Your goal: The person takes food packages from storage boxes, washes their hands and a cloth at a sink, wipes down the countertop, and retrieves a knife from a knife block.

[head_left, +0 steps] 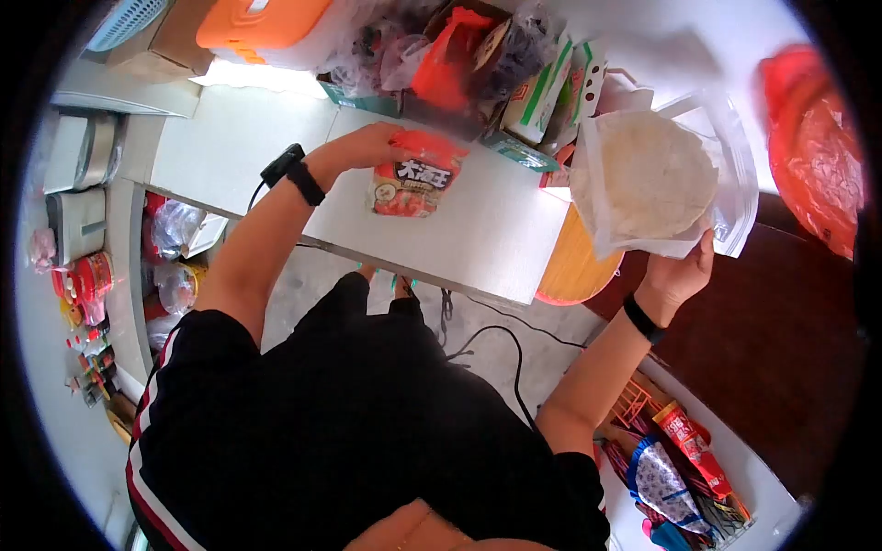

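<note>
My left hand (369,147) is closed on the upper left edge of a red instant noodle packet (418,188) with large white characters. The packet is at the white counter (496,239); whether it rests on it or hangs just above, I cannot tell. On the right, my right hand (678,275) grips the lower edge of a clear plastic bag (730,184). Round, pale flatbreads (650,174) show inside the bag, which is held up beyond the counter's right end. A black band circles each wrist.
Along the wall stand an orange-lidded box (262,23) and cartons (533,138) with plastic bags. A round wooden stool (574,262) is beside the counter. A red plastic bag (813,147) hangs at right. A black cable (519,358) crosses the floor.
</note>
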